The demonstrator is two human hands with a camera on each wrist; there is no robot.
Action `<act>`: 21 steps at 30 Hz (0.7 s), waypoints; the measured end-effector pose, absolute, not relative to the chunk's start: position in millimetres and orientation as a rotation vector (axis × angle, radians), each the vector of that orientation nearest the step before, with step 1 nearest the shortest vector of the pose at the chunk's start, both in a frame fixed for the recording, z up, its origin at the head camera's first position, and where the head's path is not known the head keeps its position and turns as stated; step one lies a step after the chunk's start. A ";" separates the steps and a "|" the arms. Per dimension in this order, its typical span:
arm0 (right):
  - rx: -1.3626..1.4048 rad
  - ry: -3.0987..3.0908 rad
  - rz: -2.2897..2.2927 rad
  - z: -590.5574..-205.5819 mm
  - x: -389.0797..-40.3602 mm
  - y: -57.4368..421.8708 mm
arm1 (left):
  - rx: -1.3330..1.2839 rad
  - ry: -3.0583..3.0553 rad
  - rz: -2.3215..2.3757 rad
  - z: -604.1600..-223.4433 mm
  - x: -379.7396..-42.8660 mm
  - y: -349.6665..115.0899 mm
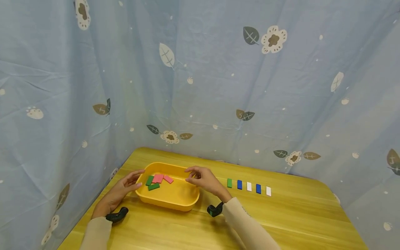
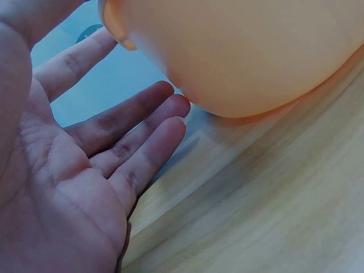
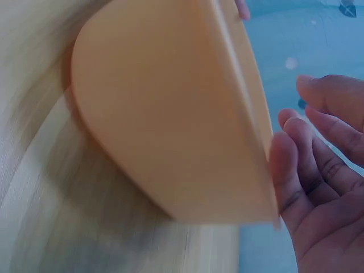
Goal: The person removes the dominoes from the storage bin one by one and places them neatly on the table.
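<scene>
A yellow plastic basin [image 1: 165,203] stands on the table. Inside it, toward its left end, lie pink blocks [image 1: 158,178] and two green blocks [image 1: 153,186], all small and flat. My left hand [image 1: 120,191] is at the basin's left rim, fingers extended; in the left wrist view its fingertips [image 2: 170,128] come up close to the outer wall. Over the right rim hovers my right hand [image 1: 204,180], its fingers loosely bent. The right wrist view shows that hand [image 3: 324,187] beside the rim, with nothing visible between thumb and index finger.
Right of the basin, a spaced row on the wooden table [image 1: 297,215] holds a green block [image 1: 229,183], a blue block [image 1: 239,184], a white block [image 1: 249,186], another blue block [image 1: 258,188] and another white block [image 1: 268,191]. A patterned blue curtain [image 1: 212,86] hangs behind and at both sides.
</scene>
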State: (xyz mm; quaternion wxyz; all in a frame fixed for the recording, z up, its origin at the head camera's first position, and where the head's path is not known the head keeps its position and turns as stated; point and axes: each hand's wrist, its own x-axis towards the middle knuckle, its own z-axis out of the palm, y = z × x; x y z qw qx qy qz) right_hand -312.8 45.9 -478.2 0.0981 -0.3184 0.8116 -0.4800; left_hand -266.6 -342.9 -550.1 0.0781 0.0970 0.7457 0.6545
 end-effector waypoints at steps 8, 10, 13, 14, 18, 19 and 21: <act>-0.943 2.413 -1.314 -477.3 -313.2 20.3 | 0.256 2.235 1.961 -550.7 -268.4 -342.7; -0.948 2.448 -1.250 -477.2 -314.9 14.7 | 0.262 2.238 1.955 -550.6 -268.3 -342.8; -0.950 2.471 -1.186 -475.3 -316.5 6.7 | 0.253 2.233 1.964 -550.1 -267.9 -342.8; -0.947 2.465 -1.178 -474.8 -316.7 3.9 | 0.258 2.232 1.968 -549.9 -267.5 -343.1; -0.896 2.408 -1.197 -475.1 -314.7 -4.3 | 0.282 2.226 1.973 -549.9 -267.2 -342.8; -0.886 2.403 -1.198 -476.0 -314.2 -6.2 | 0.289 2.230 1.969 -549.8 -267.1 -342.6; -0.868 2.397 -1.207 -477.4 -313.0 -10.1 | 0.292 2.242 1.960 -549.3 -266.7 -342.0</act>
